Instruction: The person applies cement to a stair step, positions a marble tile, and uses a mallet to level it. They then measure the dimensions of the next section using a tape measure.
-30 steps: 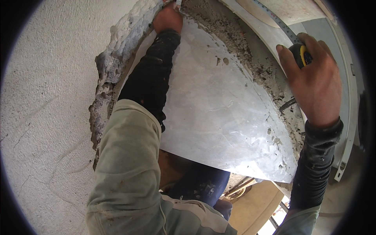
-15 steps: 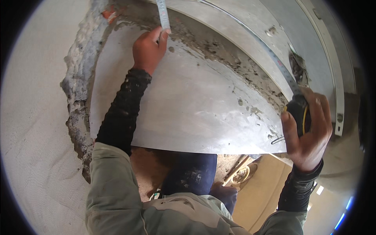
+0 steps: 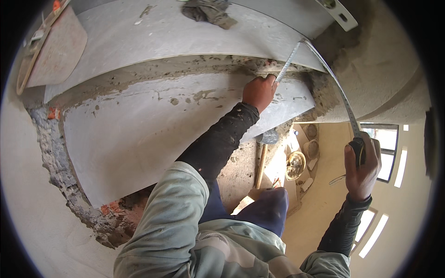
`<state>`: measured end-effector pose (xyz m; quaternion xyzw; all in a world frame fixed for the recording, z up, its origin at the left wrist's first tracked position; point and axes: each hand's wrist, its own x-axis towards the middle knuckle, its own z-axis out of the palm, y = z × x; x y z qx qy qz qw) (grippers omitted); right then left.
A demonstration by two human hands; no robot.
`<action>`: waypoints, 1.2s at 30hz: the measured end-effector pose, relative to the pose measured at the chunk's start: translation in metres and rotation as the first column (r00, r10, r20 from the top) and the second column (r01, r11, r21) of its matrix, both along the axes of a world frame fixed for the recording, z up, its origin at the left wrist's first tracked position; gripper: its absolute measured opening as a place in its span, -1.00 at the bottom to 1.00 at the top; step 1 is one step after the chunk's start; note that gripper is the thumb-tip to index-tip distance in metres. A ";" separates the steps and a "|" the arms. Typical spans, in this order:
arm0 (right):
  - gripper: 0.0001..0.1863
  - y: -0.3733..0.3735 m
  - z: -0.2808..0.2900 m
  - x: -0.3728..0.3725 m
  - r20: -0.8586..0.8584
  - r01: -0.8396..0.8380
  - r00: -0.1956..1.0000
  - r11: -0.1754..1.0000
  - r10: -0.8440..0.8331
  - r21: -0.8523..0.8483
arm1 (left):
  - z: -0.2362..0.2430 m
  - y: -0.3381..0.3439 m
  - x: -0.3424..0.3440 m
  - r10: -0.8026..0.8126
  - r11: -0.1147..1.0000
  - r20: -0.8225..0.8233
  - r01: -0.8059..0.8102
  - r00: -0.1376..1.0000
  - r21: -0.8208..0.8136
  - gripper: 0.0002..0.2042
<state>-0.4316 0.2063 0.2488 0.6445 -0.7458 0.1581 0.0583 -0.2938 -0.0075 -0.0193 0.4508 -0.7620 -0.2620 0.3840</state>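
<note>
My left hand pinches the silver tape blade over the right part of a pale stone slab with mortar spatters. The blade rises to a bend over the upper step's slab, then drops to the black and yellow tape measure. My right hand grips that case, out to the right of the lower slab, with a wire loop below it. A band of rough grey mortar runs between the two slabs.
A pale pan lies at upper left, a dark crumpled rag on the upper step, a level at top right. Rough broken wall edge runs down the left. Below are a mallet, buckets, my legs and windows.
The view has swung toward the step's right end. My left hand has moved rightward along the lower slab with the blade, whose bend now shows over the upper slab.
</note>
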 end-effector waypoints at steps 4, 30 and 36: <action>-0.56 0.009 -0.023 -0.064 -0.002 0.060 0.998 0.996 -0.061 -0.058 | -0.003 -0.012 -0.071 -0.042 0.999 0.195 0.038 0.980 0.021 -0.77; -0.54 0.015 -0.083 -0.142 0.102 0.183 0.981 0.956 -0.163 -0.228 | -0.002 -0.025 -0.109 -0.028 0.992 0.494 0.085 0.869 -0.093 -0.75; -0.54 0.017 -0.086 -0.142 0.108 0.188 0.980 0.956 -0.167 -0.224 | 0.003 -0.020 -0.113 -0.025 0.994 0.496 0.076 0.868 -0.083 -0.75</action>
